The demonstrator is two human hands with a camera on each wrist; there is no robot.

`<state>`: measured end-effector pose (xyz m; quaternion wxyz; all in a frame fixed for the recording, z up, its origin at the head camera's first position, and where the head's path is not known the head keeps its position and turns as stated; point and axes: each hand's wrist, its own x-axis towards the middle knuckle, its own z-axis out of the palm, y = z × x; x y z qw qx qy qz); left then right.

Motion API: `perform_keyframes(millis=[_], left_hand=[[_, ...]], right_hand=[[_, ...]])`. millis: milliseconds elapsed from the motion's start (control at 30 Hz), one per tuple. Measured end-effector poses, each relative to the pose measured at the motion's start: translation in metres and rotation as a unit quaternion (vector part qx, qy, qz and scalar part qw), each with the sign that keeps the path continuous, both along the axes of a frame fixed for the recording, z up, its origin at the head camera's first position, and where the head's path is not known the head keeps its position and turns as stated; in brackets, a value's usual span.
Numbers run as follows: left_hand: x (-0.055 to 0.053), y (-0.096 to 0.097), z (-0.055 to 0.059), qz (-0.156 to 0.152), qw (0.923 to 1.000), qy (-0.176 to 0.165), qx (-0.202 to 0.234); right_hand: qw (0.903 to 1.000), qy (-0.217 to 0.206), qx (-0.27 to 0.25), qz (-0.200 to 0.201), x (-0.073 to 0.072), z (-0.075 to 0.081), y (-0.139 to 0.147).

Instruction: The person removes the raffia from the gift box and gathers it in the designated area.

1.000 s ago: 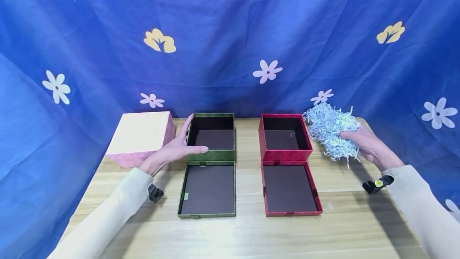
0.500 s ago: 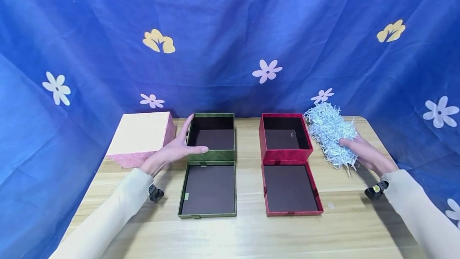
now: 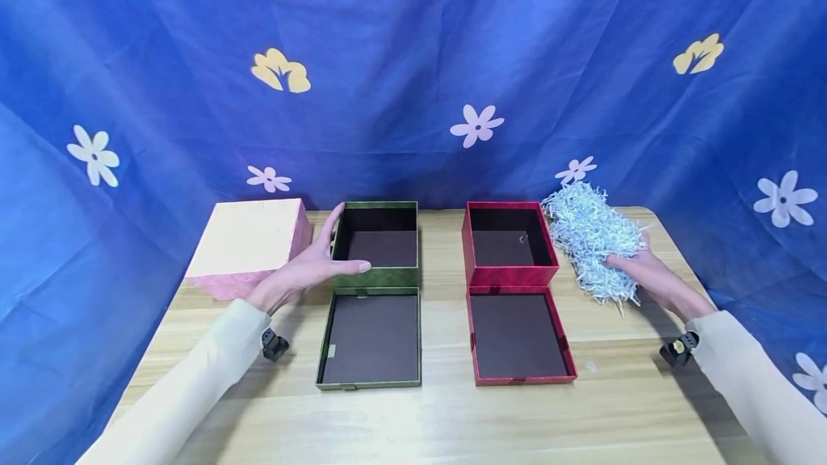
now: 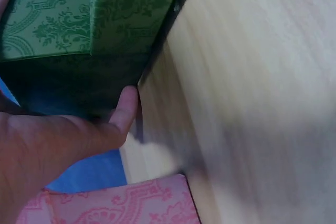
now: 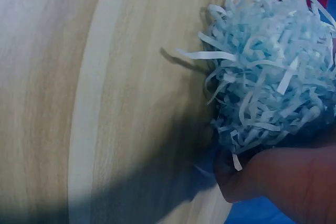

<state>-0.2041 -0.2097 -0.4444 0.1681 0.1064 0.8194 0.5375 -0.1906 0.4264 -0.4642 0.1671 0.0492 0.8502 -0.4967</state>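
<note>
My left hand [image 3: 302, 273] spreads around the left front corner of an uncovered green box [image 3: 375, 278], fingers along its left side and thumb before its front. In the left wrist view, the straight thumb touches the lower part of the patterned green box [image 4: 131, 9]. At the right, my right hand [image 3: 652, 275] holds the near right part of a loose pile of pale blue shredded paper [image 3: 591, 228]. Its thumb lies on the near side; the other fingers are mostly hidden behind the shredded paper [image 5: 273, 72].
A pink box [image 3: 248, 235] stands left of the green one. In front of the green box lies its upturned lid [image 3: 370, 339]. A red box [image 3: 513, 277], with a paper scrap inside, stands beside the shreds, its red lid [image 3: 520, 336] before it. Behind hangs a blue curtain [image 3: 388, 56].
The right hand has shifted slightly back toward the right, and the shredded paper looks more gathered. My left hand stays at the green box. The head view has shifted slightly.
</note>
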Motion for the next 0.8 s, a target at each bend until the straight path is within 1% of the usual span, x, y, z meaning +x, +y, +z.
perform_keyframes(millis=[133, 200, 367, 533, 700, 800], left_hand=[[0.000, 0.003, 0.003, 0.004, 0.9999, -0.006, 0.009], [0.001, 0.004, 0.005, 0.006, 0.9999, -0.007, 0.014], [0.005, 0.006, 0.010, 0.012, 0.9996, 0.018, 0.016], [0.007, 0.007, 0.016, 0.012, 0.9989, 0.040, 0.021], [0.010, 0.004, 0.024, 0.023, 0.9982, 0.054, 0.014], [0.012, 0.001, 0.030, 0.026, 0.9980, 0.057, 0.014]], right_hand=[[0.9998, 0.011, -0.013, 0.006, 0.004, 0.005, 0.001], [0.9998, 0.016, -0.008, 0.012, 0.006, 0.007, 0.001], [0.9991, 0.034, 0.010, 0.025, 0.012, 0.015, 0.000], [0.9984, 0.051, -0.002, 0.025, 0.020, 0.022, 0.002], [0.9954, 0.084, -0.034, 0.034, 0.028, 0.027, 0.005], [0.9917, 0.107, -0.067, 0.025, 0.033, 0.027, 0.004]])
